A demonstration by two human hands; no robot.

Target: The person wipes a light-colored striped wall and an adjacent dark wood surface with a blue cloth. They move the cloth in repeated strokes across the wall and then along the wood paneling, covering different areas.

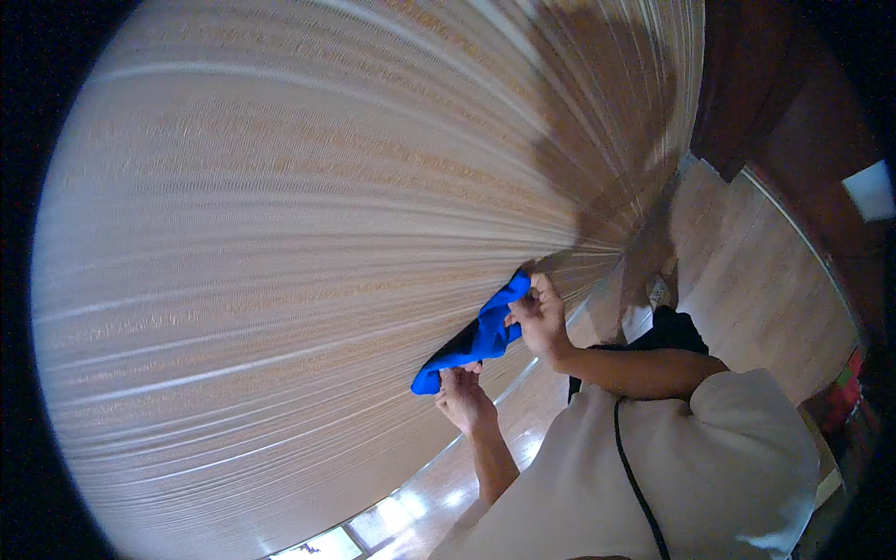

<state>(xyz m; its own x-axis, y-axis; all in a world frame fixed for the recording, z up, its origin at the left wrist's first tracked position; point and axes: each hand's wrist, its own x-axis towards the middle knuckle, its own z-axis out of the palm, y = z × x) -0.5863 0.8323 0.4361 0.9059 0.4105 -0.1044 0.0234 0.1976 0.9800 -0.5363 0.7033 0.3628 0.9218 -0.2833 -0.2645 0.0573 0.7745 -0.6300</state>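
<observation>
A bright blue cloth (495, 327) is stretched slantwise between my two hands, in front of the striped beige wall. My left hand (464, 399) grips its lower left end from below, fingertips tucked at the cloth's edge. At the upper right end, my right hand (541, 317) pinches the cloth between thumb and fingers. The cloth looks bunched and folded, with darker blue in its creases. Whether it touches the wall surface I cannot tell.
The beige wall covering (280, 205) with ridged stripes fills the left and upper view. My shadow falls on it at upper right. Wood-look floor (747, 280) runs along its base. A dark reddish-brown panel (775, 93) stands at the far right.
</observation>
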